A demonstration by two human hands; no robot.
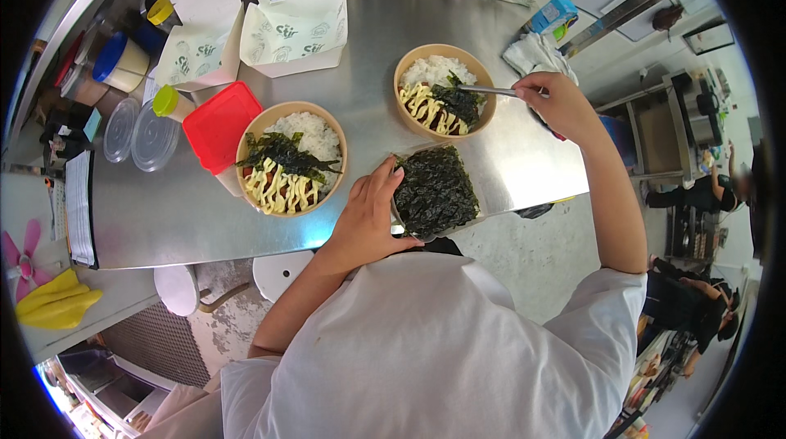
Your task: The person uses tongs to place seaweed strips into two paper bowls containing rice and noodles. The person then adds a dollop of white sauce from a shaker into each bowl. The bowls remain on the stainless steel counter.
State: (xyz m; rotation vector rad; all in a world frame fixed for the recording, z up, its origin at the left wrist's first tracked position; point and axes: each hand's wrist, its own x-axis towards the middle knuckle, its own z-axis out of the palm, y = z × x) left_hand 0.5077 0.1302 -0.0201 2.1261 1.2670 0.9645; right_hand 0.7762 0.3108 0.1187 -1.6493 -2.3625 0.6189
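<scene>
The left hand (370, 214) rests against the left side of a clear plastic tub of dark shredded seaweed (435, 190), fingers curled along its wall and steadying it at the near edge of the brushed steel counter (368, 103). The right hand (557, 99) is closed around a pair of metal tongs (491, 90), whose tips reach left into the far round tan paper bowl (444, 92), directly beyond the tub; that bowl holds white rice, yellow sauce stripes and seaweed shreds. A second round tan paper bowl (291, 157) with the same filling stands to the left of the left hand, apart from it. Just left of that bowl sits a container with a red square lid (219, 124). Further left lie two clear round lids (141, 135). At the far left of the counter stand two open white cardboard takeaway boxes (262, 22).
</scene>
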